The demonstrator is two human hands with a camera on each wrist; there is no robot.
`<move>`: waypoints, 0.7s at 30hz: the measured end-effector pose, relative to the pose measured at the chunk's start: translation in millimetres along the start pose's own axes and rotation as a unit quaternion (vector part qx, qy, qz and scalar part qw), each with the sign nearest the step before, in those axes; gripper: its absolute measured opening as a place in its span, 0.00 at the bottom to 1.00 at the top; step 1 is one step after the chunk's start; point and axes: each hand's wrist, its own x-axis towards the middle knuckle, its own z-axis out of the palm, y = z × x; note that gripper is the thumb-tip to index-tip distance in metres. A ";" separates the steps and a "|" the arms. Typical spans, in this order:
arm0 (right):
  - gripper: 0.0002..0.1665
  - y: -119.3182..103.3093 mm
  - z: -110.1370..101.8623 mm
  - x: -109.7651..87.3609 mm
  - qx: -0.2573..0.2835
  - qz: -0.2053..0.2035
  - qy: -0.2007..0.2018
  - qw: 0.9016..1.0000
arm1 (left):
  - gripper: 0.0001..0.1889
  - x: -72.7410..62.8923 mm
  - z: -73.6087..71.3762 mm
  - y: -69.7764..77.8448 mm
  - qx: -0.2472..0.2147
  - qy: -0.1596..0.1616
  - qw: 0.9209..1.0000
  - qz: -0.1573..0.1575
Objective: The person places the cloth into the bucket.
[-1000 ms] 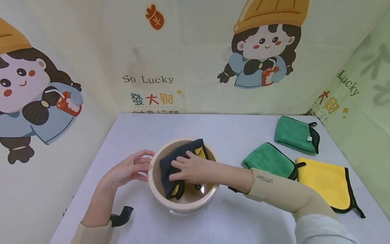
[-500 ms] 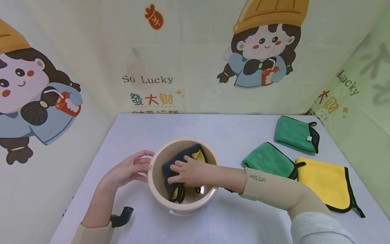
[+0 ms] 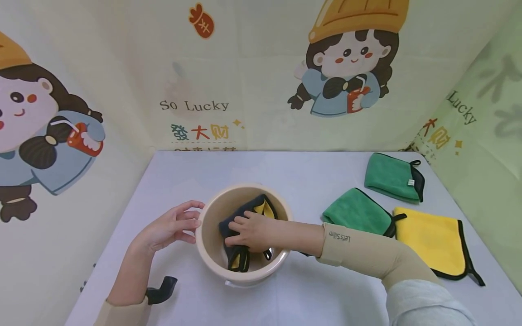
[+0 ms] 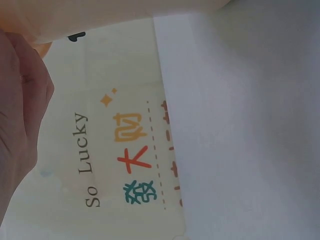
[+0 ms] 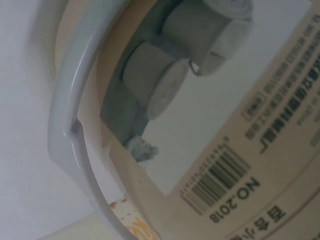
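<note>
A beige bucket [image 3: 261,275] stands upright on the table, a dark blue and yellow towel [image 3: 228,225] with black edging inside it. My right hand [image 3: 253,232] reaches into the bucket and presses on the towel with spread fingers; its thumb is hidden. My left hand [image 3: 173,226] rests its fingertips against the bucket's left outer side, fingers loosely bent. Part of that hand [image 4: 27,95] shows in the left wrist view, below the bucket wall [image 4: 105,17]. In the right wrist view only the bucket's printed label [image 5: 200,130] and pale handle [image 5: 65,110] appear.
Right of the bucket lie two folded green towels, one at the back [image 3: 387,176] and one nearer [image 3: 359,210]. A yellow towel [image 3: 430,242] with black trim lies beside the nearer one. Printed cloth walls [image 3: 261,77] surround the white table [image 3: 195,167].
The dark blue towel has sunk lower into the bucket, with my right hand moving down and slightly left along with it. My left hand stays at the rim. The view has shifted a little.
</note>
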 end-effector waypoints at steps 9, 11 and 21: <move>0.33 5.5 -4.3 -9.3 0.039 0.001 0.032 0.999 | 0.17 0.1 -0.5 -0.3 -0.002 0.007 1.000 -0.009; 0.33 8.0 -6.7 -15.2 0.055 0.001 0.052 0.997 | 0.17 0.1 -0.3 -0.1 -0.005 0.008 1.000 -0.009; 0.30 41.4 -21.0 -80.5 0.228 0.100 0.197 0.948 | 0.17 -0.6 -0.8 -2.0 -0.004 0.009 1.000 -0.004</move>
